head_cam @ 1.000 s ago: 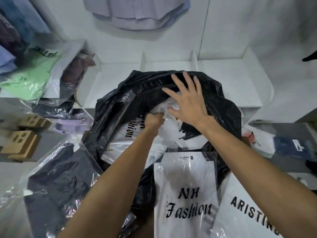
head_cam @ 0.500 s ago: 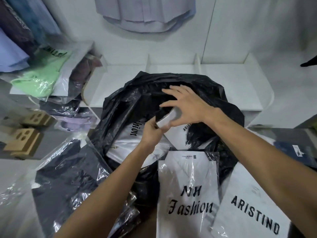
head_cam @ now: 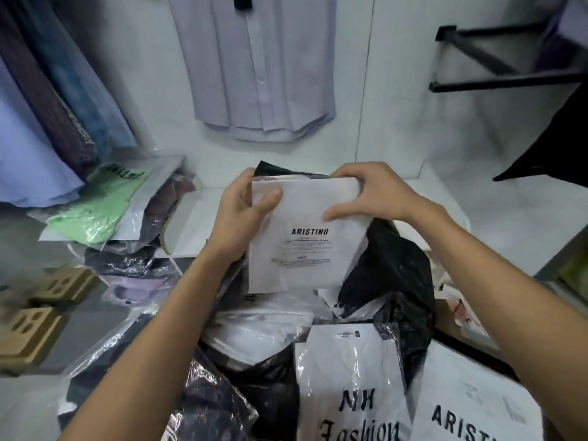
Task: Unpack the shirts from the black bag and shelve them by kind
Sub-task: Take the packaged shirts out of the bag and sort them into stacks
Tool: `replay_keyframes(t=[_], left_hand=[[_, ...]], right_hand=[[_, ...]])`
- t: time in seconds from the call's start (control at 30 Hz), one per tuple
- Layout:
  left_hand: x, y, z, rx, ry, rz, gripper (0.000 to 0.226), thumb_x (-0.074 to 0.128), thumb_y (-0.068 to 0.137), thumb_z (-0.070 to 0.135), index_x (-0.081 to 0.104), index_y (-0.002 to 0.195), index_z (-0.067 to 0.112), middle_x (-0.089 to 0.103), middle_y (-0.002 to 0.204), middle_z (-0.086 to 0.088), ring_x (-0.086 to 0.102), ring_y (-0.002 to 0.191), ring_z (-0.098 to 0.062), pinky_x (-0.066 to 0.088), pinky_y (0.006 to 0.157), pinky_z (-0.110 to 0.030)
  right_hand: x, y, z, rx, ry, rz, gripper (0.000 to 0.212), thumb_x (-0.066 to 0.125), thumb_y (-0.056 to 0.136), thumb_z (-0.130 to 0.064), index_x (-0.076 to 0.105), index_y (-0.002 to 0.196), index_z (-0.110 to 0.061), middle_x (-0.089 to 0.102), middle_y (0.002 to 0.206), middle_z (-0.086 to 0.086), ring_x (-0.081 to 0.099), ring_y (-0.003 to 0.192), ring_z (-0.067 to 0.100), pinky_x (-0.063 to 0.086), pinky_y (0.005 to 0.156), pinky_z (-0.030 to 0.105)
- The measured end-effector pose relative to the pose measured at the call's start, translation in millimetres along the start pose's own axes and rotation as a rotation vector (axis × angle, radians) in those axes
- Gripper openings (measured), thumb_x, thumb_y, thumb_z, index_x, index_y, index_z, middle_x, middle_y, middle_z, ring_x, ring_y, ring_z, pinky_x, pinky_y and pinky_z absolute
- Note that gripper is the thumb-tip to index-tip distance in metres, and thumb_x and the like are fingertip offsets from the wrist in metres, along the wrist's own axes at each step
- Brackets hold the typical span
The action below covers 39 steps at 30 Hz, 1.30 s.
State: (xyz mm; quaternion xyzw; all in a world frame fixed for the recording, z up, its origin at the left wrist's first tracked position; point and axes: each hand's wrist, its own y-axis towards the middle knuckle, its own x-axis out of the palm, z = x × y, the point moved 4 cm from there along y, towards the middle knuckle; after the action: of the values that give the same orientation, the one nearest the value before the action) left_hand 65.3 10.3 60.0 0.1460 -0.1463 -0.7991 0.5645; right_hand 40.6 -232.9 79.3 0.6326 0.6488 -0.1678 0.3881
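Note:
A white packaged shirt marked ARISTINO (head_cam: pixel 305 237) is held upright above the black bag (head_cam: pixel 391 275). My left hand (head_cam: pixel 245 211) grips its left edge, thumb across the front. My right hand (head_cam: pixel 369 192) holds its top right corner from above. More wrapped white shirts lie inside the bag's mouth (head_cam: pixel 264 329). In front of the bag lie a white pack marked NH Fashion (head_cam: pixel 353 386) and another ARISTINO pack (head_cam: pixel 471 409).
A white shelf (head_cam: pixel 197 224) runs behind the bag. Its left end carries a green packaged shirt (head_cam: pixel 98 208) on dark packs. A dark packaged shirt (head_cam: pixel 127 370) lies bottom left by wooden blocks (head_cam: pixel 28 338). Shirts hang on the wall (head_cam: pixel 261 68).
Both hands have lifted the ARISTINO pack out of the black bag and raised it upright. The camera has tilted up, showing more of the wall.

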Motion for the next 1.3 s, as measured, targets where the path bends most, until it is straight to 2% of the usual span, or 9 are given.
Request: replay_keyframes(t=[0.2, 0.33, 0.47, 0.6, 0.7, 0.83, 0.9, 1.07, 1.3], left_hand=[[-5, 34, 59, 0.097, -0.067, 0.069, 0.022, 0.065, 0.097, 0.0, 0.065, 0.11, 0.017, 0.076, 0.106, 0.002, 0.07, 0.1, -0.017, 0.058, 0.088, -0.036], [-12, 53, 78, 0.093, -0.228, 0.177, 0.021, 0.065, 0.097, 0.001, 0.063, 0.112, 0.016, 0.076, 0.109, -0.001, 0.071, 0.101, -0.018, 0.058, 0.086, -0.034], [-9, 58, 70, -0.025, -0.242, 0.148, 0.03, 0.07, 0.095, 0.012, 0.06, 0.123, 0.017, 0.075, 0.118, -0.002, 0.074, 0.104, -0.02, 0.062, 0.081, -0.033], [4, 34, 17, -0.223, -0.165, 0.025, 0.058, 0.084, 0.074, 0.024, 0.061, 0.127, 0.015, 0.076, 0.117, -0.004, 0.074, 0.106, -0.027, 0.062, 0.088, -0.043], [12, 18, -4, -0.21, -0.267, 0.106, 0.04, 0.078, 0.085, 0.011, 0.066, 0.123, 0.009, 0.077, 0.115, -0.009, 0.074, 0.107, -0.029, 0.062, 0.083, -0.038], [24, 7, -14, -0.213, -0.326, 0.18, 0.029, 0.073, 0.091, 0.004, 0.068, 0.119, 0.009, 0.077, 0.112, -0.01, 0.075, 0.103, -0.03, 0.061, 0.082, -0.041], [31, 2, -16, -0.23, -0.304, 0.18, 0.029, 0.073, 0.091, 0.005, 0.069, 0.119, 0.011, 0.078, 0.111, -0.009, 0.074, 0.104, -0.031, 0.06, 0.085, -0.043], [49, -20, -16, -0.178, -0.225, 0.122, 0.026, 0.073, 0.093, 0.012, 0.07, 0.119, 0.017, 0.077, 0.113, -0.004, 0.073, 0.109, -0.026, 0.057, 0.095, -0.049], [83, -50, -15, -0.159, -0.178, -0.026, 0.016, 0.061, 0.101, 0.014, 0.073, 0.107, 0.023, 0.076, 0.109, -0.007, 0.072, 0.108, -0.026, 0.056, 0.097, -0.05]], right_hand=[[-29, -16, -8, 0.061, 0.576, 0.433, 0.088, 0.1, 0.06, -0.024, 0.054, 0.133, -0.041, 0.066, 0.126, -0.004, 0.068, 0.112, 0.008, 0.057, 0.092, 0.025], [-3, -29, 2, 0.184, 0.87, 0.278, 0.05, 0.084, 0.077, -0.02, 0.066, 0.123, -0.012, 0.076, 0.118, 0.006, 0.071, 0.114, 0.03, 0.06, 0.088, 0.036], [12, -39, 4, 0.232, 0.94, 0.386, 0.022, 0.074, 0.09, -0.015, 0.072, 0.111, -0.009, 0.079, 0.107, 0.007, 0.074, 0.104, 0.03, 0.063, 0.081, 0.034], [10, -43, 10, 0.25, 0.896, 0.487, 0.027, 0.079, 0.087, -0.019, 0.072, 0.112, -0.01, 0.079, 0.108, 0.004, 0.075, 0.104, 0.026, 0.062, 0.087, 0.039], [12, -48, 11, 0.252, 0.794, 0.529, 0.034, 0.085, 0.084, -0.02, 0.072, 0.115, -0.014, 0.079, 0.111, 0.0, 0.075, 0.104, 0.02, 0.059, 0.096, 0.048], [22, -63, 7, 0.331, 0.391, 0.781, 0.077, 0.089, 0.076, -0.041, 0.049, 0.141, -0.032, 0.056, 0.129, -0.009, 0.057, 0.116, 0.01, 0.049, 0.097, 0.028], [29, -74, -2, 0.318, 0.259, 0.89, 0.076, 0.085, 0.077, -0.05, 0.046, 0.142, -0.036, 0.045, 0.127, -0.01, 0.05, 0.119, 0.014, 0.047, 0.101, 0.034], [52, -87, -23, 0.252, 0.309, 0.711, 0.064, 0.073, 0.08, -0.067, 0.048, 0.138, -0.055, 0.039, 0.135, -0.02, 0.045, 0.134, 0.007, 0.044, 0.113, 0.042], [57, -77, -67, 0.282, 0.524, 0.524, 0.101, 0.081, 0.07, -0.066, 0.028, 0.154, -0.051, 0.028, 0.154, -0.023, 0.032, 0.144, 0.0, 0.039, 0.119, 0.036]])
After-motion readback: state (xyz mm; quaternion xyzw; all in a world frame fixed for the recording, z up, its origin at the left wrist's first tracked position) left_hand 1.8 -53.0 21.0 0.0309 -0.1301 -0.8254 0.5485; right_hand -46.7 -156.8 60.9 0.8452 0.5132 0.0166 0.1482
